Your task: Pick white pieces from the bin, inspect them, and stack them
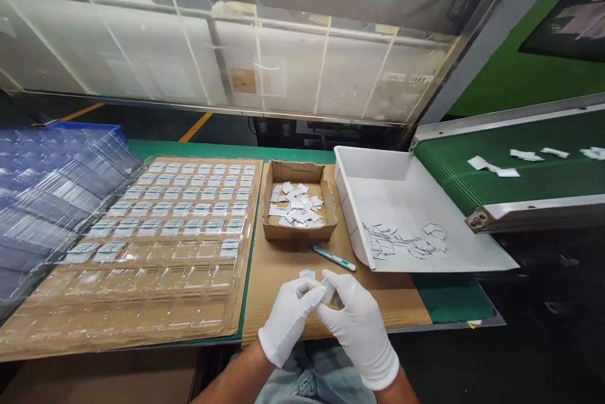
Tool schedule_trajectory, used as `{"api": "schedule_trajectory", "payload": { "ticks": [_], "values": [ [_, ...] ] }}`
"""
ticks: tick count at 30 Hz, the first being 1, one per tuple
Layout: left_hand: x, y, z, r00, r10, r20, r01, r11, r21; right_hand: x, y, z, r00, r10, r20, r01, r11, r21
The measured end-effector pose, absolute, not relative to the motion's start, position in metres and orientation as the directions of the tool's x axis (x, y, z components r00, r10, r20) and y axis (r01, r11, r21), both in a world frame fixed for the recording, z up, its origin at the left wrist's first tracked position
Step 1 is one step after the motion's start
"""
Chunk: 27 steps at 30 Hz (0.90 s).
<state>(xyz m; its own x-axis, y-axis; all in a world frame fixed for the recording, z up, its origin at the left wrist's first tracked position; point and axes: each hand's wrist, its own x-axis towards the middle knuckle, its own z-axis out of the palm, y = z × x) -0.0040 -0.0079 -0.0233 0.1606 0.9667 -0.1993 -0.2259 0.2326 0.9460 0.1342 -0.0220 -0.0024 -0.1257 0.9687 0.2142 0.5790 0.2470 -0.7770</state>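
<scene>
Both my hands wear white gloves and meet above the cardboard mat at the front of the bench. My left hand (295,309) is closed on a small stack of white pieces (307,273), whose upper edges stick out above the fingers. Thumb and fingers of my right hand (354,319) pinch a small flat white piece (328,290) close to the left fingertips. Just beyond the hands lies a blue and white utility knife (333,258). Behind it stands a cardboard box (297,232) holding many loose white pieces (299,205).
At left lies a clear blister tray (165,278), its far rows filled with small stacks. Stacked clear trays (51,196) stand beyond it. To the right, a white bin (378,167) with scattered pieces sits below a green conveyor belt (534,145). A transparent panel (293,70) hangs ahead.
</scene>
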Motion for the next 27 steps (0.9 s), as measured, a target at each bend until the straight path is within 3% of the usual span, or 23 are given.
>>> {"api": "schedule_trajectory", "payload": {
  "ticks": [2,5,8,12,14,17,21,24,27],
  "values": [
    [-0.01,-0.007,-0.029,0.186,0.95,-0.251,-0.252,0.293,0.922,0.131,-0.021,-0.001,-0.124,0.992,0.035,0.495,0.092,-0.864],
    [-0.017,-0.007,-0.033,0.241,0.923,-0.299,-0.272,0.36,0.892,0.127,-0.022,0.002,-0.199,0.966,-0.162,0.231,-0.115,-0.966],
    [-0.019,-0.01,-0.03,0.304,0.901,-0.309,-0.302,0.399,0.866,0.12,-0.026,0.0,-0.23,0.962,-0.147,-0.041,-0.16,-0.986],
    [-0.011,-0.019,-0.03,0.407,0.87,-0.279,-0.371,0.436,0.82,0.114,-0.036,-0.013,-0.201,0.976,-0.088,-0.198,-0.129,-0.972],
    [-0.005,-0.024,-0.034,0.447,0.852,-0.273,-0.405,0.465,0.787,0.116,-0.039,-0.019,-0.14,0.989,-0.051,-0.142,-0.071,-0.987],
    [0.004,-0.029,-0.046,0.464,0.838,-0.288,-0.397,0.487,0.778,0.127,-0.04,-0.021,-0.1,0.995,-0.003,0.116,0.008,-0.993],
    [0.003,-0.031,-0.051,0.206,0.931,-0.3,-0.304,0.352,0.885,0.14,-0.032,-0.015,-0.206,0.976,0.073,0.409,0.154,-0.899],
    [-0.005,-0.03,-0.046,-0.004,0.968,-0.251,-0.245,0.242,0.939,0.142,-0.027,-0.015,-0.305,0.945,0.121,0.511,0.27,-0.816],
    [-0.01,-0.028,-0.04,-0.042,0.965,-0.257,-0.268,0.237,0.934,0.14,-0.026,-0.019,-0.362,0.925,0.116,0.549,0.312,-0.775]
  ]
}}
